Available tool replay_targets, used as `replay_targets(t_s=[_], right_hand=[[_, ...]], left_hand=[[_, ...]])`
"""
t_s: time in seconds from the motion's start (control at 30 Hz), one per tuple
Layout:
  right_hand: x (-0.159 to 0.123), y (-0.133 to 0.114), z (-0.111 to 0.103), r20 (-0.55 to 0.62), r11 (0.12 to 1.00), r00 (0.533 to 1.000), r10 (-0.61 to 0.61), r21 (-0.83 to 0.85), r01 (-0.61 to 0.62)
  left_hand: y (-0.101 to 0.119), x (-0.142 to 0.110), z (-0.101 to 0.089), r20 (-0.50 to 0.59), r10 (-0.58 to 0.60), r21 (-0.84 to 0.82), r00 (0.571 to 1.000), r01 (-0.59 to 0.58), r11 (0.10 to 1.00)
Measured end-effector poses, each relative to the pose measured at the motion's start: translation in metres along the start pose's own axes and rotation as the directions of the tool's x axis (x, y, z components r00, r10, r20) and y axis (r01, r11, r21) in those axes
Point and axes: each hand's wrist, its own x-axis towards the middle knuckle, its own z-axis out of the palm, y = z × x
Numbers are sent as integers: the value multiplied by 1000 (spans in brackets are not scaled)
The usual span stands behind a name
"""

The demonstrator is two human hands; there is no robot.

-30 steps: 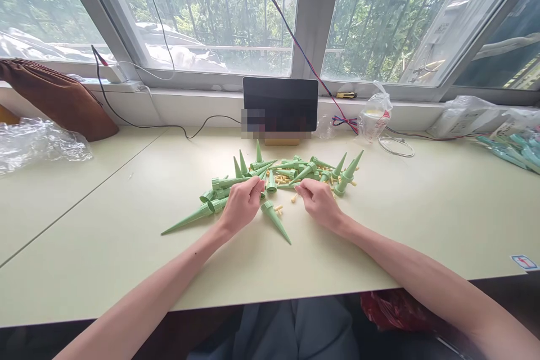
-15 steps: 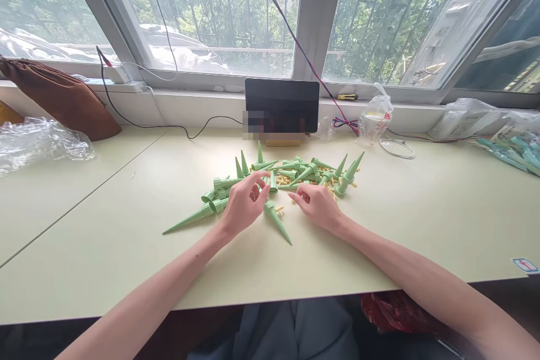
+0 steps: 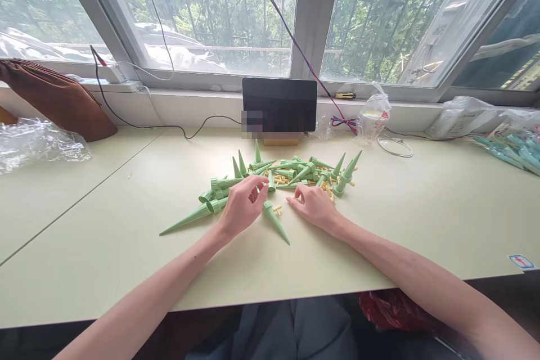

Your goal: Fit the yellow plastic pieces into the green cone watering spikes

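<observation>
Over the left part of a pile of green plastic spikes (image 3: 192,219), my left hand (image 3: 241,205) hovers with curved fingers, thumb and forefinger apart and nothing visible between them. Just below it lies a single green spike (image 3: 277,225) with small yellow pegs (image 3: 277,210) at its wide end. My right hand (image 3: 314,208) rests low at the front of the pile, forefinger bent down toward the thumb. Whatever may be between those fingertips is too small to make out. Behind the right hand, loose yellow pegs (image 3: 331,184) lie among the spikes, near an upright green spike (image 3: 346,177).
A dark tablet (image 3: 279,104) stands on a wooden block (image 3: 280,139) behind the pile. Cables run along the back. A bagged cup (image 3: 374,118) stands right of it. A brown pouch (image 3: 63,101) and clear plastic (image 3: 42,143) lie left; bagged teal pieces (image 3: 517,152) lie far right.
My right forefinger has curled down closer to the thumb at the tabletop. My left hand has barely moved. The whole view has shifted slightly.
</observation>
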Motion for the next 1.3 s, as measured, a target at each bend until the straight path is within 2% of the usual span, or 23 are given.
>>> replay_targets(t_s=[0.47,0.73,0.93,1.07,1.3], right_hand=[[-1,3,1,0,988,993,-115,99,115],[-3,0,0,-52,946,979,-198,250,205],[-5,-2,0,-112,880,957,-269,376,291],[-7,-5,-1,-120,843,954,-274,448,298],[-9,-8,-4,-159,804,939,-304,486,342]], left_hand=[[1,-1,0,26,10,-1,1000,-10,1000],[2,0,-1,36,15,7,999,-15,1000],[2,-1,-2,99,79,-21,992,-77,997],[2,-2,-2,154,126,-26,980,-124,992],[-1,-3,-1,231,164,-5,959,-168,986]])
